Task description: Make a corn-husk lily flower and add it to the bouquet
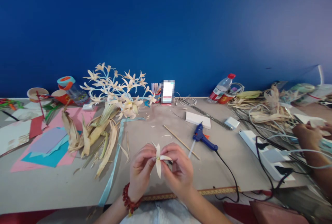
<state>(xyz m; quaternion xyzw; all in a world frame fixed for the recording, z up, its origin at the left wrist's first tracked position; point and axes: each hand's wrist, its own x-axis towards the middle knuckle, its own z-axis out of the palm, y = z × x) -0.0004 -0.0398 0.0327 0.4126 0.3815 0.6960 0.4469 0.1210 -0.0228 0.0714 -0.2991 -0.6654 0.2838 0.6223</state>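
Near the table's front edge, a pale corn-husk flower (158, 161) with narrow pointed petals is held between both hands. My left hand (143, 165) pinches it from the left, a red bead bracelet round that wrist. From the right, my right hand (178, 165) has thumb and fingers closed at a petal. The flower's back and any stem are hidden by the fingers. Behind the hands lies a thin wooden stick (181, 141). A blue glue gun (203, 138) rests to the right, its cord running off the front edge.
At the back left stands a bunch of finished husk flowers (124, 89), with dry corn husks (103, 137) and coloured paper (49, 144) beside it. A power strip (264, 154) with cords lies at right. Another person's hand (308, 135) is at the far right. A bottle (220, 89) stands behind.
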